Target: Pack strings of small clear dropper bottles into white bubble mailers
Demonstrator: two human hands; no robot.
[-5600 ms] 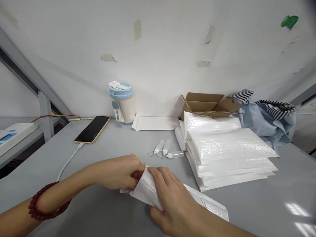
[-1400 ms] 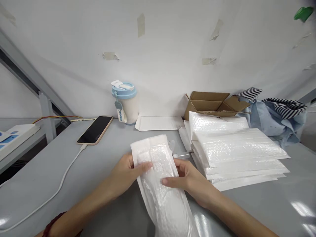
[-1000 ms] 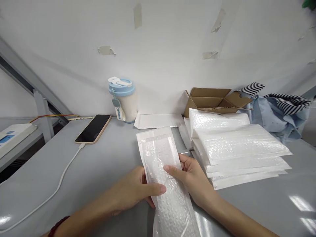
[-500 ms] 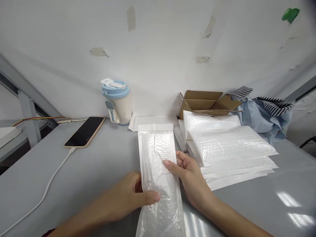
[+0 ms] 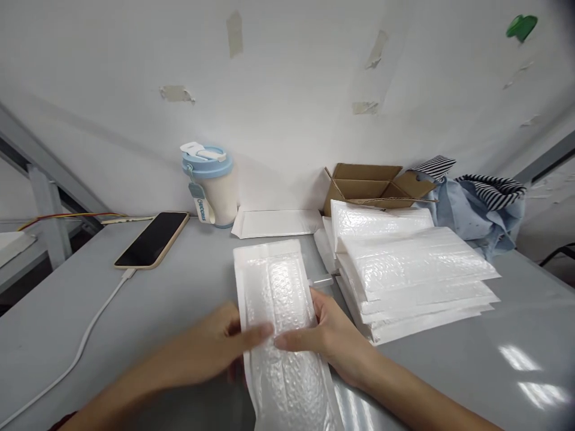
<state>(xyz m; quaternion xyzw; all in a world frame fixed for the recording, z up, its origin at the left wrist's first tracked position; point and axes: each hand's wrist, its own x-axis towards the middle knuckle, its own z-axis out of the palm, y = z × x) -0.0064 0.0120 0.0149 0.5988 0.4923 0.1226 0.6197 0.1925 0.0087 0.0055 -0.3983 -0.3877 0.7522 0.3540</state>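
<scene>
A white bubble mailer [image 5: 276, 305] lies lengthwise in front of me, its flap end pointing away. My left hand [image 5: 220, 347] grips its left edge, thumb across the top face; the hand is blurred by motion. My right hand [image 5: 326, 335] holds the right edge, thumb pressed on the top near the middle. Both thumbs nearly meet on the mailer. A small clear bottle [image 5: 320, 280] peeks out just behind my right hand.
A stack of bubble mailers [image 5: 413, 269] lies to the right, an open cardboard box [image 5: 372, 184] and blue clothing [image 5: 476, 206] behind it. A blue-lidded cup [image 5: 210, 184], a flat white envelope [image 5: 274, 222] and a phone [image 5: 151, 239] on a white cable [image 5: 78, 353] sit on the grey table [image 5: 449, 371].
The mailer has dropped lower and flatter toward the table. My left thumb slid toward the mailer's middle and my right thumb came down to meet it.
</scene>
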